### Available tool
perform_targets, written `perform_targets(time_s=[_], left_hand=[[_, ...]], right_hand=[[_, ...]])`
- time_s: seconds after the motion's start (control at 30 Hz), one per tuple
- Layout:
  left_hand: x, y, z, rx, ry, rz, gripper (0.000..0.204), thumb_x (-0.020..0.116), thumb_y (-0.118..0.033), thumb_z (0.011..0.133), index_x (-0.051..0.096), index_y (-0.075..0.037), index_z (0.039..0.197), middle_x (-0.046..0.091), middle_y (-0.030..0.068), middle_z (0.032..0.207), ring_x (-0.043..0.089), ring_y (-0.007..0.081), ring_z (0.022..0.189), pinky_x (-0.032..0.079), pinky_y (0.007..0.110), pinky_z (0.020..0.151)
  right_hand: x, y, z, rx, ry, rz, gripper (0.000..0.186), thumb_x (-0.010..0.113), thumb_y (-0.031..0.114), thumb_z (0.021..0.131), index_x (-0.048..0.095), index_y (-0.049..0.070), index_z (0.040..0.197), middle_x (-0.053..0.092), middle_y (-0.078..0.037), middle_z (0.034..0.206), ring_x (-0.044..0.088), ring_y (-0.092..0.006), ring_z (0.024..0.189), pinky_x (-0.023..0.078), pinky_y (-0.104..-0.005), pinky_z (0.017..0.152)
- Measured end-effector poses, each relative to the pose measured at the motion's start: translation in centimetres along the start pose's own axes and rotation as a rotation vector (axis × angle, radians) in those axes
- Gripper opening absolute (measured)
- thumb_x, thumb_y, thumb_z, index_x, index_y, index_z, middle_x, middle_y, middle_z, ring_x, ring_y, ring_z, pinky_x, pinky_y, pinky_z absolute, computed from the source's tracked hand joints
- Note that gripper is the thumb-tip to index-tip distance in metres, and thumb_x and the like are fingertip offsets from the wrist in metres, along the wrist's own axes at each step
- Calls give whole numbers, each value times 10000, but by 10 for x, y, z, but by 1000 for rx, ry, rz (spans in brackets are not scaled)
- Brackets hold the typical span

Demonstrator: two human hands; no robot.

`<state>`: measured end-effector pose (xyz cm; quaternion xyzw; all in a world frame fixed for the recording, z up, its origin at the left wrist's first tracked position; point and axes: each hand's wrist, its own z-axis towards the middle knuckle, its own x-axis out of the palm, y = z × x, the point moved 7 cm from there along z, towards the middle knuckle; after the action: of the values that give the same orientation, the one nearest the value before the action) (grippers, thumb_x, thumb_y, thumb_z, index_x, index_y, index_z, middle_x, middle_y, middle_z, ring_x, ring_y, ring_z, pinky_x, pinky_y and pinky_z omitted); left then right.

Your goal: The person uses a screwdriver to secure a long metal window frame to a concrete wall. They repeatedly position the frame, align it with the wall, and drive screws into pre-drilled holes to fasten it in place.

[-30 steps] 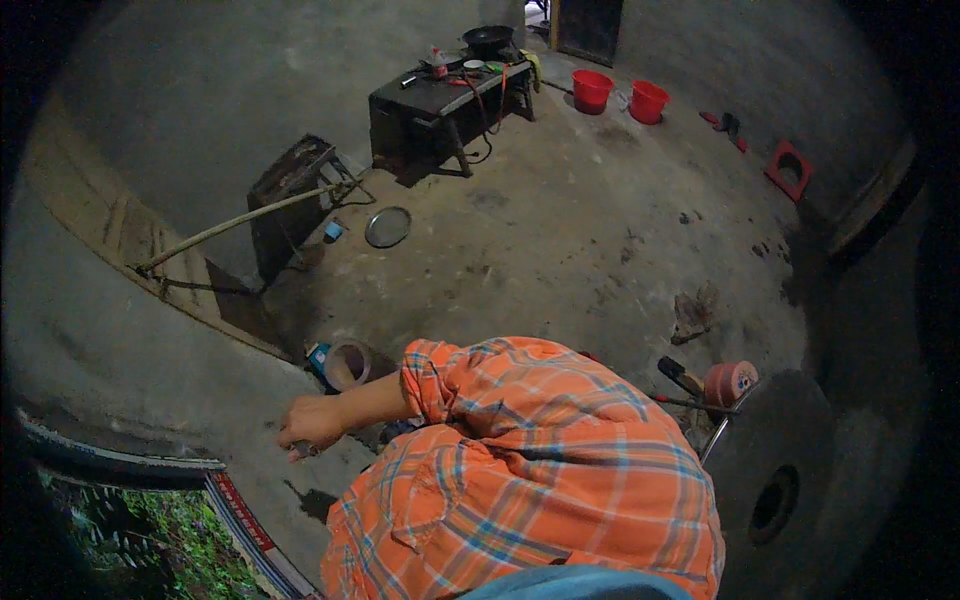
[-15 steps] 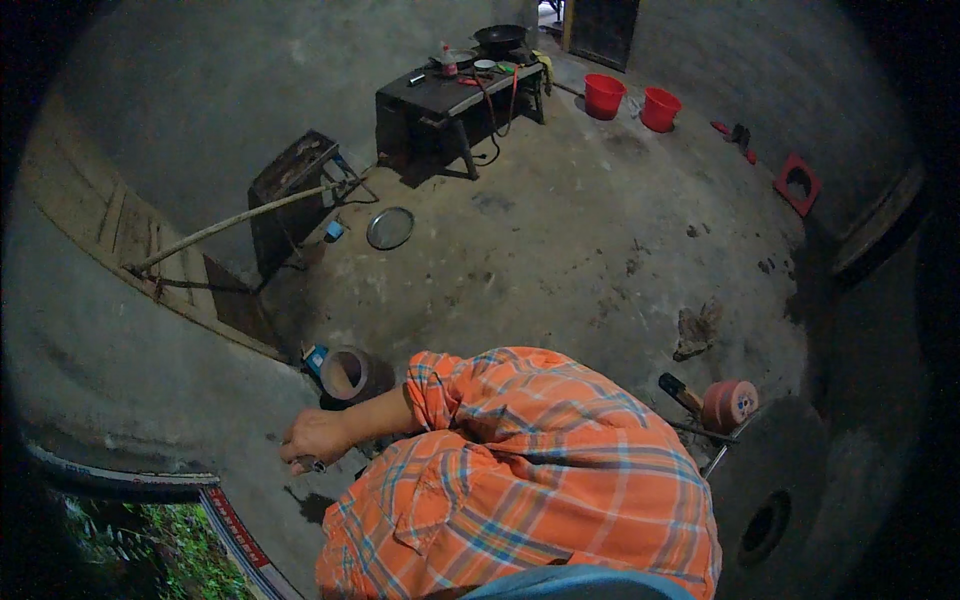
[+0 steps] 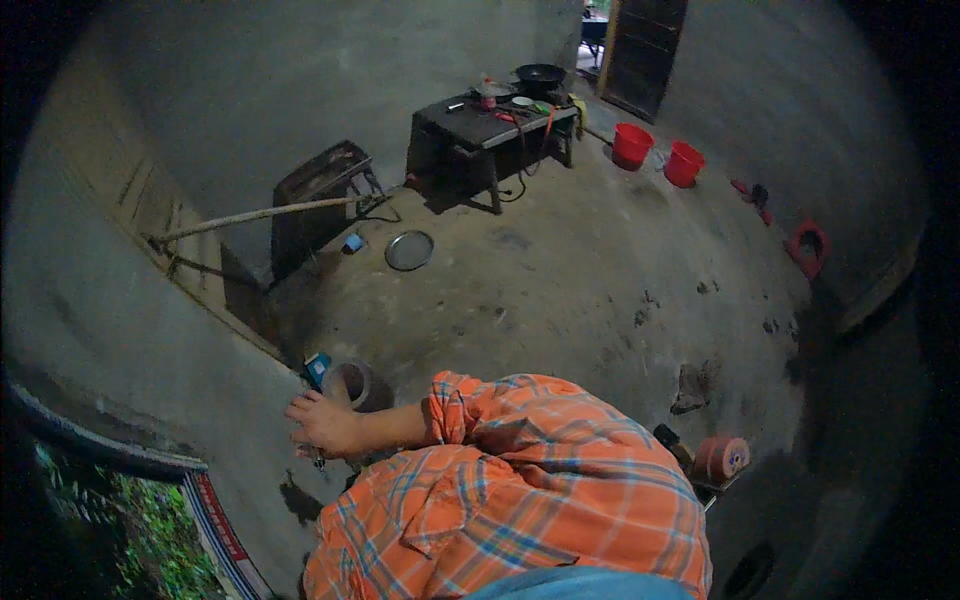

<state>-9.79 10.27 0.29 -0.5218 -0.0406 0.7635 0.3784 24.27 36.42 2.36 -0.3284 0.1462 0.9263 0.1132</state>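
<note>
My right hand (image 3: pixel 322 426) reaches across in front of me to the left, bare forearm out of a rolled orange plaid sleeve (image 3: pixel 460 405), and is at the grey wall (image 3: pixel 180 390). Its upper fingers are spread; a small metallic object (image 3: pixel 318 462), too small to name, is held low beneath them. Just beyond the hand stand a round container (image 3: pixel 352 378) and a blue item (image 3: pixel 318 368). My left hand is out of sight, possibly behind the shirt.
A bench (image 3: pixel 470 125) holds a wok (image 3: pixel 540 73); red buckets (image 3: pixel 632 145) stand beside it. A round tray (image 3: pixel 409 250) lies on the floor. A pole (image 3: pixel 260 213) leans by a dark stand (image 3: pixel 305 200). A spool (image 3: pixel 720 458) is at right. A foliage-filled opening (image 3: pixel 150 530) is lower left.
The view has shifted, so the room sits lower in the picture. My right hand has moved slightly up against the wall, and its fingers have spread from a more curled shape.
</note>
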Motion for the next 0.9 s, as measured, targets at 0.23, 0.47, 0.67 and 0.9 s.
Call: perform_targets(time_s=[0.23, 0.47, 0.67, 0.9], left_hand=[[9, 72, 35, -114, 100, 67, 477, 319, -416, 891, 409, -96, 1233, 495, 162, 1131, 486, 345, 976, 409, 425, 843], [15, 91, 32, 30, 16, -191, 367, 417, -290, 895, 508, 32, 1046, 558, 178, 969, 532, 299, 811, 413, 355, 736], [-15, 98, 3, -135, -51, -382, 408, 430, -299, 880, 498, 65, 1053, 560, 189, 986, 520, 265, 875, 393, 329, 815], [6, 32, 8, -428, 103, -793, 217, 489, -234, 833, 568, -40, 775, 472, -14, 643, 422, 88, 573, 358, 248, 515]], right_hand=[[34, 36, 3, -229, 160, 152, 279, 556, 95, 652, 504, 85, 926, 464, -85, 776, 462, -265, 800, 343, -410, 778], [66, 66, 15, -268, 260, 301, 242, 572, 102, 632, 518, 111, 867, 482, -52, 675, 507, -253, 707, 359, -386, 705], [110, 96, 16, -228, 612, 436, 308, 638, 118, 579, 567, 155, 877, 570, -31, 717, 559, -225, 751, 378, -378, 716], [98, 73, 21, -240, 595, 488, 339, 609, 58, 601, 577, 131, 931, 604, -25, 755, 579, -250, 708, 424, -383, 629]])
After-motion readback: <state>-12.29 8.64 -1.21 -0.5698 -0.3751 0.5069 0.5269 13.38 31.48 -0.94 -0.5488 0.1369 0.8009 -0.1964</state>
